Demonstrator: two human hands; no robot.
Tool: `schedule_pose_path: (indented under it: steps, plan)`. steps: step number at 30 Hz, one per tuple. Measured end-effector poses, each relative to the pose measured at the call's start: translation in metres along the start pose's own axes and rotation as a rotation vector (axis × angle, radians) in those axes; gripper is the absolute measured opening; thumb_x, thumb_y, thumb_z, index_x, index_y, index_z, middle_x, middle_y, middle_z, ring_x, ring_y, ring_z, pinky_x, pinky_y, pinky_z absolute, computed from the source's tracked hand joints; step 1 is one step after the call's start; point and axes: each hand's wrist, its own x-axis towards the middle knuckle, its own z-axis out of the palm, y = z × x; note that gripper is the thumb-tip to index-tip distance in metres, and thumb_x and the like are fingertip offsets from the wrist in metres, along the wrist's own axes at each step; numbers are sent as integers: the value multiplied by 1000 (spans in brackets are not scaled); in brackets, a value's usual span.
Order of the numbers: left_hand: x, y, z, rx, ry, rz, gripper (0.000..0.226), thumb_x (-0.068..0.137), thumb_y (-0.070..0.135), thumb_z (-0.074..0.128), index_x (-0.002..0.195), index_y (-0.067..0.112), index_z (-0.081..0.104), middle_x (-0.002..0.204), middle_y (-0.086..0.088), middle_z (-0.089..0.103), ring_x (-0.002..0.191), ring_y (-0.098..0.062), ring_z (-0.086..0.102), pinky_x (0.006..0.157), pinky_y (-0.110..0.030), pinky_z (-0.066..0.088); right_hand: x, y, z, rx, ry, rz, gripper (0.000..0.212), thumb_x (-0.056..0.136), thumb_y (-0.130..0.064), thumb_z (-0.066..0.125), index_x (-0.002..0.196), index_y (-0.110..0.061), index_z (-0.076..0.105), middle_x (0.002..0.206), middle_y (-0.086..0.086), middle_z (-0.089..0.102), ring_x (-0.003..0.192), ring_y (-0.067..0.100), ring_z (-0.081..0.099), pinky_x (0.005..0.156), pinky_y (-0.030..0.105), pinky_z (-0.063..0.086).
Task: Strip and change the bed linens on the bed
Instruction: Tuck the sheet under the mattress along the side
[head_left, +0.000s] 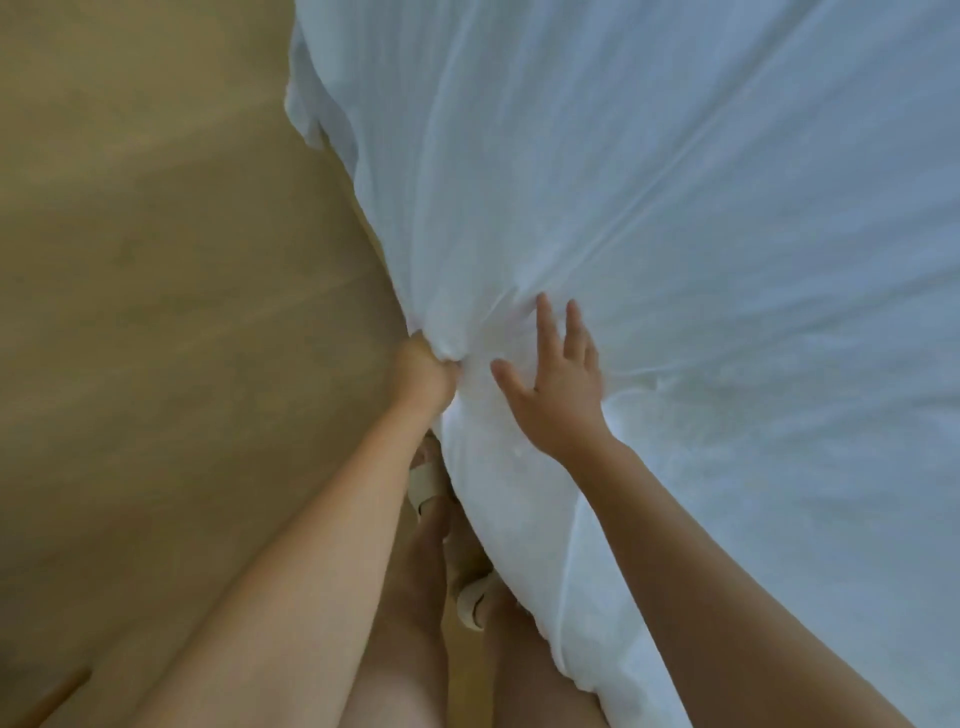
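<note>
While the white sheet (675, 260) lies across the whole bed (524, 545), filling the right and far part of the view, I judge that I am in the middle of working its edge: either hauling it off or drawing it tight, and from how it lies I cannot say which for certain. Long creases fan out from one spot at the near left edge and run far to the right, so the cloth is under pull from there. To the left is bare tan floor (156, 260), and the sheet's far left corner hangs loose over the bed's side.

Both my arms reach forward from the near side. My left hand (423, 376) is at the bed's edge, fingers curled into a fist round a gathered bunch of the sheet, right where the creases meet. My right hand (558, 387) lies just to the right of it, near but not touching, palm down on the sheet with the fingers (543, 317) spread and straight and the thumb pointing left toward the fist; it holds nothing, it only presses the cloth.

Next, I think, comes a firm pull with the left hand toward the near left, while the right either steadies the cloth or takes its own handful. Below my arms, my feet in pale sandals (426, 480) stand close against the bed's side.
</note>
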Motion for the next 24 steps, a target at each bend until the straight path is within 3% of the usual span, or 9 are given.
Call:
schedule_pose_path:
  steps: [2,3,5,8,11,15,19,21,24]
  plan:
    - [19,11,6,107,-72,-43,58,73,14,74,126,6,52,123,-13,60,116,-29,56,96,-41,48,5,-2,0,30,14,-32,78,92,-52,45,150,-34,-5,159,2,-12,145,28,-2,116,49,11]
    - [24,18,1,57,-110,-28,76,62,17,78,130,8,47,127,-11,57,117,-28,55,97,-40,47,7,-3,-3,69,41,-52,78,92,-51,46,150,-34,-3,159,2,-11,145,28,-2,116,48,11]
    - [29,29,-14,-137,-136,86,86,45,17,77,125,12,45,125,-8,56,113,-23,56,94,-38,50,13,-9,-10,111,84,-94,78,92,-48,48,150,-33,-1,159,2,-8,145,26,0,115,46,11]
    - [32,57,-38,-444,-181,147,77,49,20,78,118,15,43,117,-3,61,103,-17,63,82,-32,54,27,-23,-23,133,109,-148,77,92,-45,49,151,-32,1,159,1,-7,144,25,-1,114,44,11]
    - [45,98,-51,-696,-232,118,57,63,27,80,113,11,58,103,-3,72,93,-19,70,74,-31,56,45,-41,-39,166,103,-161,75,93,-44,47,151,-31,1,159,0,-7,144,24,-2,114,46,12]
    - [69,144,-61,-603,-185,2,34,73,38,78,97,16,69,90,0,75,81,-16,72,66,-29,56,76,-62,-56,160,135,-152,73,92,-47,44,150,-34,1,159,0,-6,145,25,-3,113,55,9]
    - [84,178,-66,-522,-363,-120,6,82,20,69,82,15,71,75,-3,74,68,-18,71,55,-26,56,106,-78,-70,208,186,-95,72,93,-47,42,150,-32,0,159,4,0,145,25,1,114,55,4]
    - [89,187,-68,-404,-347,-149,3,82,15,66,83,13,69,76,-5,72,69,-20,69,61,-28,57,117,-84,-75,263,200,-92,71,94,-46,43,150,-31,4,158,7,2,145,24,3,114,53,5]
    - [79,203,-73,-270,-122,-99,11,77,10,67,87,6,64,87,-11,69,80,-28,67,75,-37,55,130,-93,-88,278,200,-78,70,94,-43,45,151,-29,6,158,9,-2,145,22,-3,116,48,1]
